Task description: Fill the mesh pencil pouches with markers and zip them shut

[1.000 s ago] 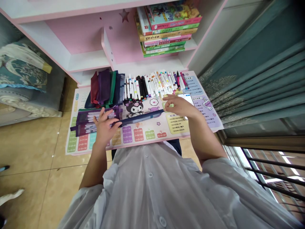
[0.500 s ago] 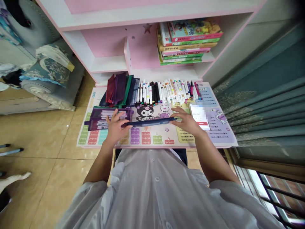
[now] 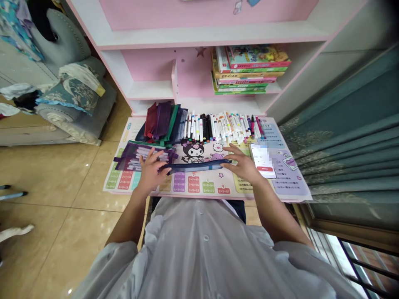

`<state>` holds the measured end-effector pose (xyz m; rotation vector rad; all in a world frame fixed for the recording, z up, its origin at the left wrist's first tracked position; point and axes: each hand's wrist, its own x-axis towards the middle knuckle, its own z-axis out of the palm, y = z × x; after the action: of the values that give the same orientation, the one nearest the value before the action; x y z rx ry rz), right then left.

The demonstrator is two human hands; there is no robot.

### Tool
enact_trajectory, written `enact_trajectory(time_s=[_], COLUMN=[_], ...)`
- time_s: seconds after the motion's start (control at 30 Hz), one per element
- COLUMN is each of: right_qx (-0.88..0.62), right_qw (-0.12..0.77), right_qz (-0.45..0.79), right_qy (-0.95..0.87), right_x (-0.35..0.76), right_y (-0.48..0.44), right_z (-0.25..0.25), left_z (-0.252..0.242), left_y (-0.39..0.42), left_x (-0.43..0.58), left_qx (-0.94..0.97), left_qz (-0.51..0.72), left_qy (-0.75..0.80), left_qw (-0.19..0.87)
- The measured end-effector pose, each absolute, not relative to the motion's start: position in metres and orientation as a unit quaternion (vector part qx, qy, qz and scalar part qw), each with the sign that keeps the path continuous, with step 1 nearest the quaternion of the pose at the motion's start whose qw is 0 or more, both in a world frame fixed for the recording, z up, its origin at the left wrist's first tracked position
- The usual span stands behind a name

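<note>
A dark navy mesh pencil pouch [image 3: 196,167] lies flat and level across a printed multiplication desk mat [image 3: 123,182]. My left hand [image 3: 151,171] grips the pouch's left end, and my right hand [image 3: 241,166] holds its right end with spread fingers. Just beyond my left hand lies a purple mesh pouch [image 3: 140,155] with markers inside. A smartphone [image 3: 263,160] with a pale, blurred screen sits beside my right hand, not touching it. Several markers [image 3: 218,126] stand in a dense row along the mat's far side, next to a stack of mesh pouches [image 3: 162,122].
A pink and white shelf unit [image 3: 149,89] rises behind the mat, holding a stack of books [image 3: 249,70]. A sofa with cushions [image 3: 75,91] stands to the left above a tiled floor [image 3: 68,199]. A teal curtain [image 3: 349,137] hangs at the right.
The pouch has swung from a slight tilt to level between my hands. My right hand has shifted down and away from the phone's top edge. The head view has also tilted and moved back.
</note>
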<state>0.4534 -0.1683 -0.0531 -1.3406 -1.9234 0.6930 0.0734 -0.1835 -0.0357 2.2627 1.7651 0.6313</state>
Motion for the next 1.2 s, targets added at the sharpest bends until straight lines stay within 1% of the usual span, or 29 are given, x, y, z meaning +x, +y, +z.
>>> enact_trajectory(time_s=[0.2, 0.33, 0.47, 0.6, 0.7, 0.8, 0.93, 1.03, 1.17, 1.2], right_qx=[-0.514, -0.510, -0.488, -0.460, -0.426, -0.423, -0.455, -0.478, -0.524, -0.533], right_qw=[0.355, 0.370, 0.413, 0.438, 0.456, 0.466, 0.486, 0.500, 0.491, 0.490], right_qz=[0.270, 0.306, 0.348, 0.350, 0.351, 0.348, 0.329, 0.300, 0.262, 0.257], right_qy=[-0.733, -0.714, -0.686, -0.688, -0.698, -0.694, -0.670, -0.657, -0.645, -0.640], right_x=[0.454, 0.460, 0.456, 0.433, 0.410, 0.390, 0.372, 0.367, 0.370, 0.372], right_y=[-0.159, -0.163, -0.169, -0.167, -0.161, -0.151, -0.138, -0.133, -0.135, -0.136], right_z=[-0.055, -0.050, -0.028, -0.001, 0.014, 0.023, 0.023, 0.014, -0.007, -0.014], left_z=[-0.045, -0.044, -0.025, 0.000, 0.014, 0.024, 0.035, 0.044, 0.051, 0.051], left_y=[-0.186, -0.185, -0.181, -0.175, -0.169, -0.164, -0.156, -0.142, -0.097, -0.082], left_x=[0.075, 0.080, 0.088, 0.103, 0.115, 0.120, 0.111, 0.086, 0.029, 0.013], left_qx=[0.770, 0.775, 0.811, 0.864, 0.882, 0.885, 0.868, 0.842, 0.730, 0.697], left_qz=[0.205, 0.212, 0.185, 0.133, 0.127, 0.130, 0.150, 0.174, 0.191, 0.177], left_qy=[0.590, 0.580, 0.534, 0.462, 0.431, 0.426, 0.456, 0.504, 0.657, 0.694], left_qw=[0.124, 0.135, 0.153, 0.152, 0.139, 0.135, 0.122, 0.081, 0.006, 0.002])
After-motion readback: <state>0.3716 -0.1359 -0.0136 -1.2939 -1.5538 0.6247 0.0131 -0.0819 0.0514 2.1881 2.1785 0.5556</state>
